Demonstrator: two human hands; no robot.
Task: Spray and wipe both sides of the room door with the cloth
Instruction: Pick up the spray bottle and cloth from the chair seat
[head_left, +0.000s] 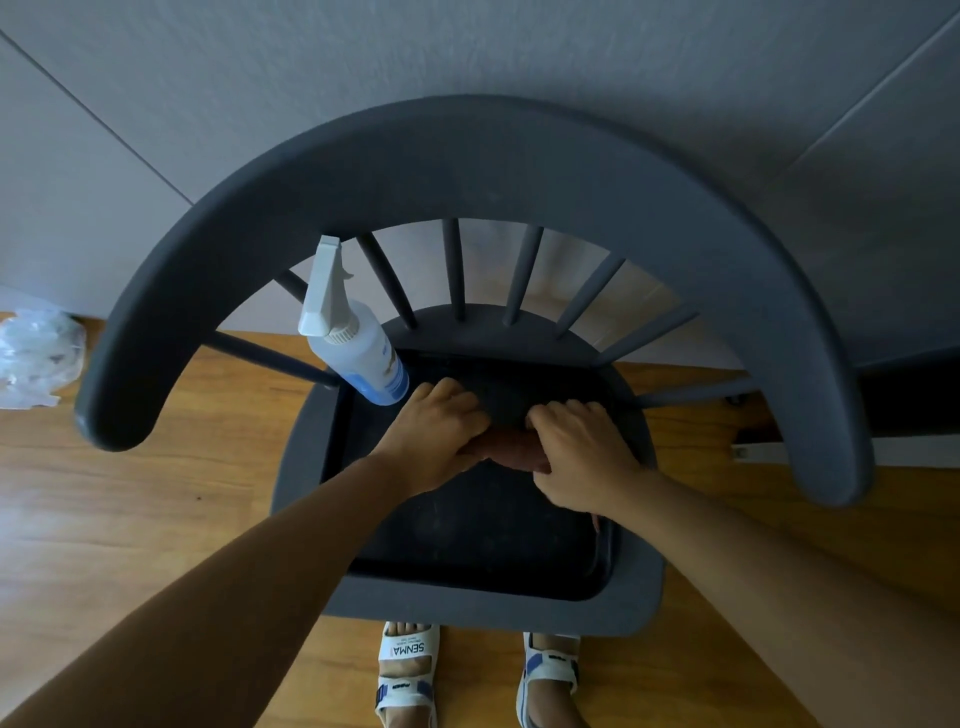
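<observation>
A reddish-brown cloth (511, 447) lies on the dark seat of a grey chair (488, 519), mostly hidden under my hands. My left hand (434, 434) grips its left end with curled fingers. My right hand (582, 457) grips its right end, fingers bent over it. A white-and-blue spray bottle (358, 348) stands on the back left of the seat, leaning against the spindles, just left of my left hand. The room door is not in view.
The chair's curved backrest (483, 166) arcs over the seat between me and the grey wall (467, 47). A crumpled clear plastic bag (36, 353) lies on the wooden floor (130, 519) at left. My sandalled feet (478, 675) stand at the chair's front.
</observation>
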